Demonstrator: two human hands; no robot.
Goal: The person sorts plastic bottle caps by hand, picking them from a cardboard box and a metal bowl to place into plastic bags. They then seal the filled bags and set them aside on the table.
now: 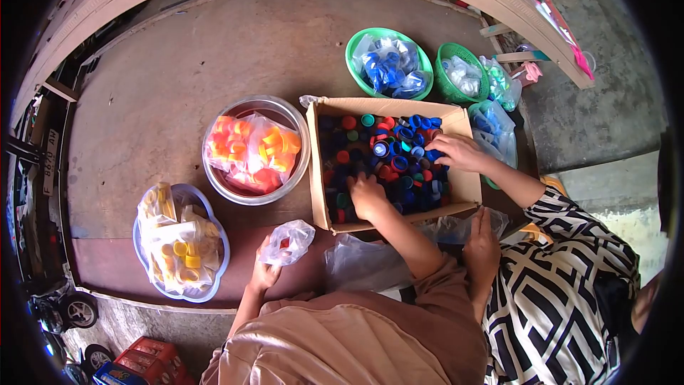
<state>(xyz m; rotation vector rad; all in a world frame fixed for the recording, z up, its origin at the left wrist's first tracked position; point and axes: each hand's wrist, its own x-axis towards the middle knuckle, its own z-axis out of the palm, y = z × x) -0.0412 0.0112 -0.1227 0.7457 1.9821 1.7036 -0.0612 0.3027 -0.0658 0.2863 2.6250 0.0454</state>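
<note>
My left hand point(265, 271) is closed on a clear plastic bag point(291, 241) with something red inside, held up over the near edge of the table. My right hand point(367, 196) reaches into an open cardboard box point(390, 107) full of bottle caps point(399, 164), mostly dark blue with some red and green. Its fingers point down among the caps at the box's left side; the tips are hidden, so I cannot tell whether they grip a cap. A co-worker's hand point(456, 152) touches caps at the box's right side.
A metal bowl point(306, 164) with bagged orange caps and a pale blue basin point(224, 257) with bagged yellow caps stand left. Green baskets point(350, 64) with bagged caps stand behind. The co-worker's other hand point(482, 249) is near clear plastic bags point(367, 260) at the front.
</note>
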